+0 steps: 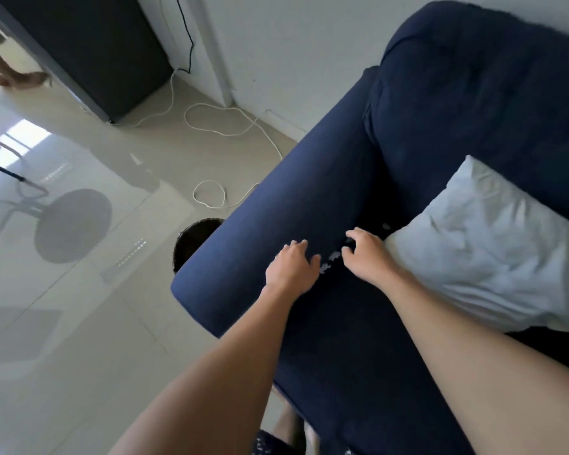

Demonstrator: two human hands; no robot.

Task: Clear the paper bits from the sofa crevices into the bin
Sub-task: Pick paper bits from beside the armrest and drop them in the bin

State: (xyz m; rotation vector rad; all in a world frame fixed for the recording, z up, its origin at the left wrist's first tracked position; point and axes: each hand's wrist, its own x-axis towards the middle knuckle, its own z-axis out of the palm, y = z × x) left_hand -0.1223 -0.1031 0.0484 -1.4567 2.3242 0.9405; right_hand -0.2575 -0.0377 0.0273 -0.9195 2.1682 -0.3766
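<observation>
Left hand (291, 267) flat on sofa arm (276, 205), fingers spread, right hand (367, 254) curled, empty, over paper bits (330, 262)

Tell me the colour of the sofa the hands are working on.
Dark navy blue; the sofa shows clearly in the head view, the only view.

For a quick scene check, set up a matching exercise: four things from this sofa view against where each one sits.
Things:
1. bin
2. pillow
3. paper bits
4. left hand

Places:
A. on the sofa seat, right of the right hand
B. on the floor, partly hidden behind the armrest
C. resting on the armrest
D. in the crevice between the two hands

Pairs: 1-B, 2-A, 3-D, 4-C
</observation>
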